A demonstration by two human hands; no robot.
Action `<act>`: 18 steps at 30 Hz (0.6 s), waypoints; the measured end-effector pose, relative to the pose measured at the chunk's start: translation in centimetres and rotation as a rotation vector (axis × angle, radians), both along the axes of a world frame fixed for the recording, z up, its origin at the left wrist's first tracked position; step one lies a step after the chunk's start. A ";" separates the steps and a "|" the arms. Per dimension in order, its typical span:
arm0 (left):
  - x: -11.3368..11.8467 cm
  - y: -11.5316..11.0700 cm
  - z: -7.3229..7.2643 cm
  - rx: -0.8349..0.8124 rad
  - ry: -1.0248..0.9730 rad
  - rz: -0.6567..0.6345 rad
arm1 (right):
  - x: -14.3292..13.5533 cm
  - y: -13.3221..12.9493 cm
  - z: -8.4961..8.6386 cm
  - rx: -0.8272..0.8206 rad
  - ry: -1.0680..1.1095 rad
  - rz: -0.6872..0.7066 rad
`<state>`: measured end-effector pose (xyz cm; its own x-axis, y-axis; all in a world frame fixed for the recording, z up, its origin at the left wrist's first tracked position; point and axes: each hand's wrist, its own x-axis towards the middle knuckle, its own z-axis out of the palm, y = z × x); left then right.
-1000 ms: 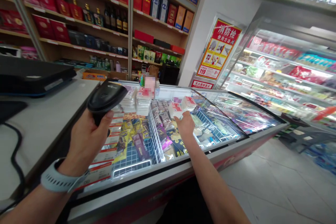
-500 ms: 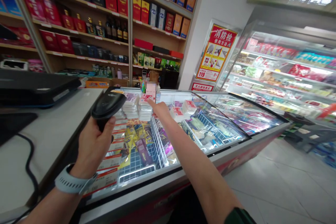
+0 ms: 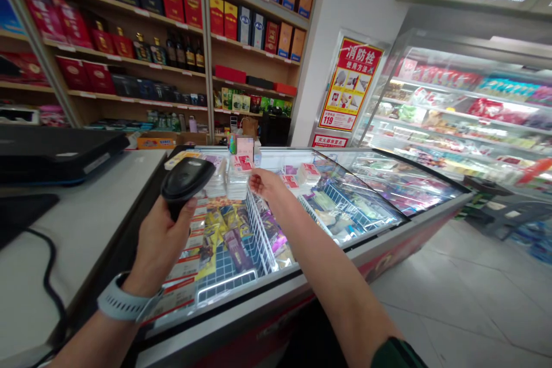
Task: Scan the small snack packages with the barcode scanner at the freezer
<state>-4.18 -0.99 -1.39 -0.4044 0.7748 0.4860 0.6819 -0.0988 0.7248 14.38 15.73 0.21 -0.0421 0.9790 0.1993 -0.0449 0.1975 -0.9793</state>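
My left hand (image 3: 161, 241), with a pale grey watch strap on its wrist, is wrapped around the handle of a black barcode scanner (image 3: 188, 177). The scanner's head is raised above the freezer's glass top and points away from me. My right hand (image 3: 268, 185) reaches over the glass with loosely bent fingers, and nothing shows in them. Just left of it stands a stack of clear packs with red-and-white labels (image 3: 240, 175). Another stack of clear packs (image 3: 215, 175) stands beside that one, partly behind the scanner. More red-labelled packs (image 3: 309, 173) sit to the right of my hand.
Under the glass, the chest freezer (image 3: 328, 276) holds wire baskets of wrapped goods. Price tags (image 3: 179, 293) line its left side. A grey counter (image 3: 107, 207) bears a black device (image 3: 60, 149) and cable. Shelves of boxes and bottles stand behind, with a lit chiller (image 3: 466, 109) at right.
My right hand has drawn down and back from the red-labelled stack, its pointing finger now bent. The scanner in my left hand has shifted slightly right and down. The view has turned slightly.
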 end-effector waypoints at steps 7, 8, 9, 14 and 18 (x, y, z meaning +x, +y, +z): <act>1.3 -0.5 0.4 -0.005 0.103 -0.237 | 5.5 -5.6 -2.2 -0.060 0.069 -0.143; 1.5 -0.5 0.2 -0.004 0.133 -0.276 | 6.3 -6.5 -2.8 -0.031 0.062 -0.172; 1.7 -0.5 0.1 -0.001 0.166 -0.313 | 7.1 -7.2 -3.4 0.011 0.039 -0.194; 3.2 -0.9 -0.8 0.038 0.331 -0.485 | 9.3 -9.6 -6.1 0.161 -0.129 -0.271; 4.0 -1.1 -1.4 0.028 0.397 -0.561 | 9.7 -10.7 -7.4 0.252 -0.244 -0.336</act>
